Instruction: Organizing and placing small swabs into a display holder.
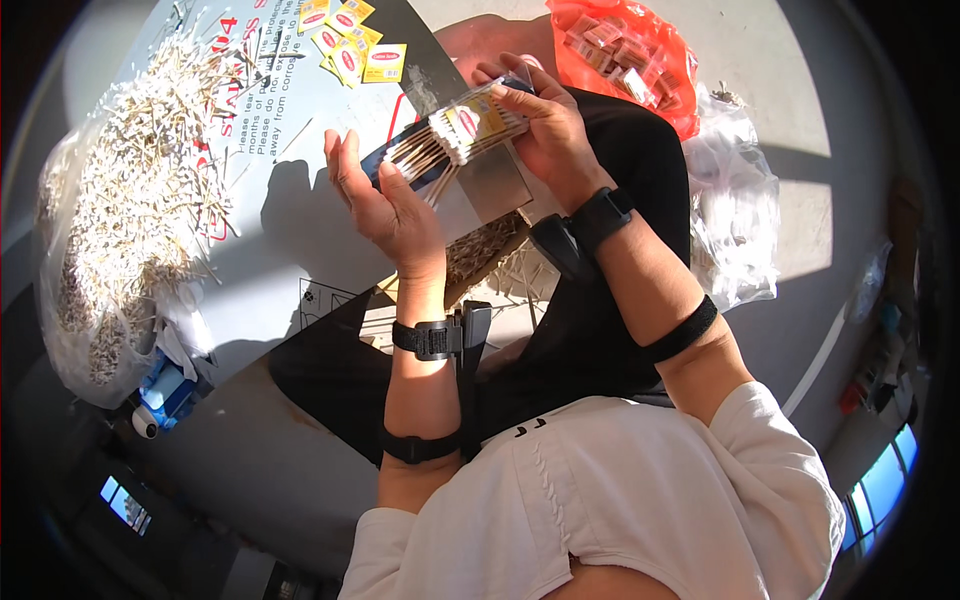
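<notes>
Right hand (540, 120): closed on clear swab packet (470, 125), long axis slanting down-left. Left hand (375, 195): open, flat, just below packet's lower end.

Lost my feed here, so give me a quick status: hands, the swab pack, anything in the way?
Right hand grips swab pack. Left hand open, steadying its near end. Loose swab pile lies left, apart; nothing blocking.
</notes>
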`<act>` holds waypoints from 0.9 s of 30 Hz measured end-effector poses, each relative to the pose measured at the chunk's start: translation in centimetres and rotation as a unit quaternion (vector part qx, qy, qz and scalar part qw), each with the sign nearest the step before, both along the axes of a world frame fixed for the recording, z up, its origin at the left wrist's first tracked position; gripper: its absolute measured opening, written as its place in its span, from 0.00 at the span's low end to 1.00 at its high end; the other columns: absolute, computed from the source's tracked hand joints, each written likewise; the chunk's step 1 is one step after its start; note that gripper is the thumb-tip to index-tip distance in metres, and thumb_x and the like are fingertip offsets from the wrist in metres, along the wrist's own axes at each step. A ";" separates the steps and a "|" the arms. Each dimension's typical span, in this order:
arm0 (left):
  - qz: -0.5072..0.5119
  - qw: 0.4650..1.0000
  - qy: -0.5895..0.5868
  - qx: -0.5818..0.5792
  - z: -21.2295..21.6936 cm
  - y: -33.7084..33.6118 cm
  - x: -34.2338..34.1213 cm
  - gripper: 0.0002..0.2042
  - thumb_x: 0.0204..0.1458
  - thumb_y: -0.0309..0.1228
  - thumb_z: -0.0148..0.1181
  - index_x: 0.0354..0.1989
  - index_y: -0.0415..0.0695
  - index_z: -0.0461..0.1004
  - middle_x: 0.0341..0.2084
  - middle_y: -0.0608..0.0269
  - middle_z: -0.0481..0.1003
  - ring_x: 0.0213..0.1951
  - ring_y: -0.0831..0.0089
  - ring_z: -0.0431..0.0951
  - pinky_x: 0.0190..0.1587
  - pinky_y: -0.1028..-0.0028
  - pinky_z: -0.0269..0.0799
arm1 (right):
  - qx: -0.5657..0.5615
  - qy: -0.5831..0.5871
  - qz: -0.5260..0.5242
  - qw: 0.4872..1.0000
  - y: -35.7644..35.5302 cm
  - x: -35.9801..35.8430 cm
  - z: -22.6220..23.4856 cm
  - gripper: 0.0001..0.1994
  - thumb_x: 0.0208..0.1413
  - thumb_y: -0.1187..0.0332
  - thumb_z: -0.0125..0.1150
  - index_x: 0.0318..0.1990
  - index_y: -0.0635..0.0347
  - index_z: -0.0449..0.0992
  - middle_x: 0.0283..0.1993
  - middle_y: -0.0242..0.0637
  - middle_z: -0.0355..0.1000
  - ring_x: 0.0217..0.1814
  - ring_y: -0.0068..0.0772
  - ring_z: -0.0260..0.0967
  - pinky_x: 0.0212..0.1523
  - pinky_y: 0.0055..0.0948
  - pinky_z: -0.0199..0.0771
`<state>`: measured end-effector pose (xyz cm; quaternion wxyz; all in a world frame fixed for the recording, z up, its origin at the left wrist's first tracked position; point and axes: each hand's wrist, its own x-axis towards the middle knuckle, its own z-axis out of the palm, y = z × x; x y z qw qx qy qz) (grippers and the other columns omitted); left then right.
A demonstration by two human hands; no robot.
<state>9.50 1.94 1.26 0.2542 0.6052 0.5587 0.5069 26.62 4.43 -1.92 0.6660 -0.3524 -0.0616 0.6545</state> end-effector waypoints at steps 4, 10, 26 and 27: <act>-0.063 0.916 0.395 -0.040 0.3 -1.3 -0.4 0.32 0.63 0.44 0.45 0.69 0.36 0.48 0.69 0.40 0.46 0.71 0.45 0.47 0.68 0.47 0.43 | 0.004 0.027 -0.013 1.000 -0.1 0.0 0.0 0.28 0.53 0.86 0.58 0.62 0.73 0.59 0.54 0.47 0.70 0.58 0.41 0.70 0.60 0.36 0.72; -0.087 0.871 0.478 -0.079 -0.2 -2.7 -0.4 0.41 0.58 0.54 0.50 0.69 0.34 0.46 0.69 0.41 0.45 0.71 0.46 0.44 0.68 0.45 0.40 | 0.007 0.024 -0.010 1.000 0.0 0.0 -0.1 0.25 0.53 0.86 0.57 0.60 0.72 0.62 0.54 0.47 0.70 0.58 0.41 0.71 0.60 0.37 0.72; -0.134 0.884 0.436 -0.100 0.2 -1.1 0.7 0.41 0.60 0.51 0.50 0.71 0.35 0.40 0.70 0.38 0.42 0.72 0.47 0.41 0.70 0.49 0.36 | 0.043 -0.022 0.004 0.999 0.0 -0.1 0.0 0.22 0.56 0.85 0.53 0.59 0.72 0.63 0.56 0.48 0.71 0.59 0.39 0.70 0.61 0.33 0.71; -0.141 0.883 0.435 -0.104 0.3 -1.1 0.8 0.42 0.59 0.50 0.51 0.71 0.35 0.39 0.70 0.36 0.42 0.72 0.46 0.41 0.70 0.48 0.37 | 0.048 -0.033 0.009 0.998 0.0 -0.1 0.0 0.22 0.56 0.85 0.53 0.59 0.72 0.63 0.55 0.48 0.71 0.59 0.38 0.70 0.61 0.32 0.71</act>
